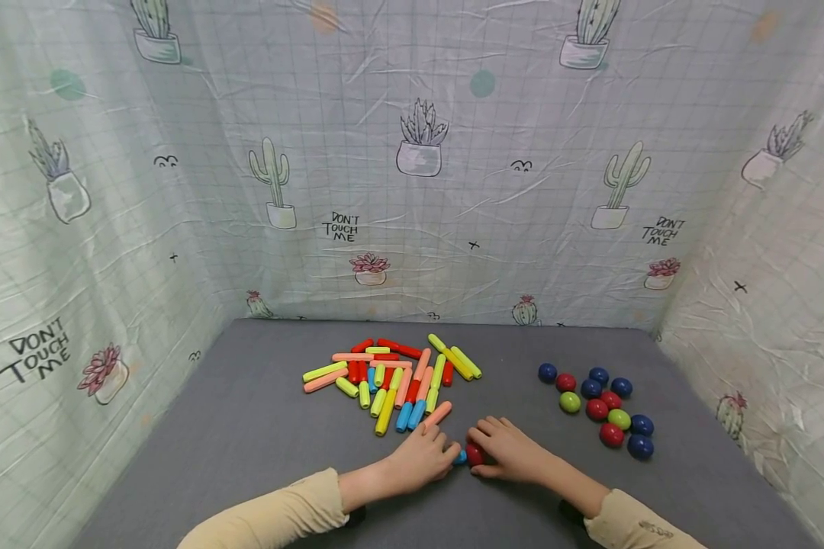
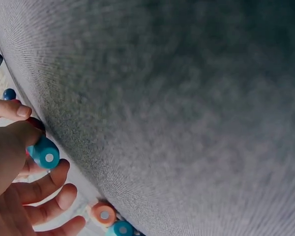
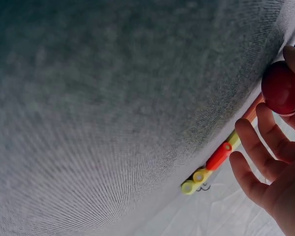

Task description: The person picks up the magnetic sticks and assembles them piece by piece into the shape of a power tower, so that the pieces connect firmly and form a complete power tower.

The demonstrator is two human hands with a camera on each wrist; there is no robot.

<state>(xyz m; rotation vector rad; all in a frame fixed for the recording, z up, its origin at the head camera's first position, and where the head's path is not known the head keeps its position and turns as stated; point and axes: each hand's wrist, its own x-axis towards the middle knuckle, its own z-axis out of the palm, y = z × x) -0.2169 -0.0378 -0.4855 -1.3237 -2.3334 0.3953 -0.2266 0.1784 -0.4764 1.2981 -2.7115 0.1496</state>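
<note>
Near the middle front of the table, my left hand pinches a short blue stick between thumb and index finger. The left wrist view shows the pale disc on the end of this blue stick, the other fingers loosely spread. Facing it, my right hand grips a glossy red ball. In the right wrist view the red ball sits by the thumb and fingertips. Stick and ball are close together; whether they touch is hard to tell. A salmon stick lies just beyond the left hand.
A loose pile of red, yellow, blue and salmon sticks lies beyond the left hand. Several blue, red and green balls are grouped at the right. Printed curtains enclose the grey table at the back and sides.
</note>
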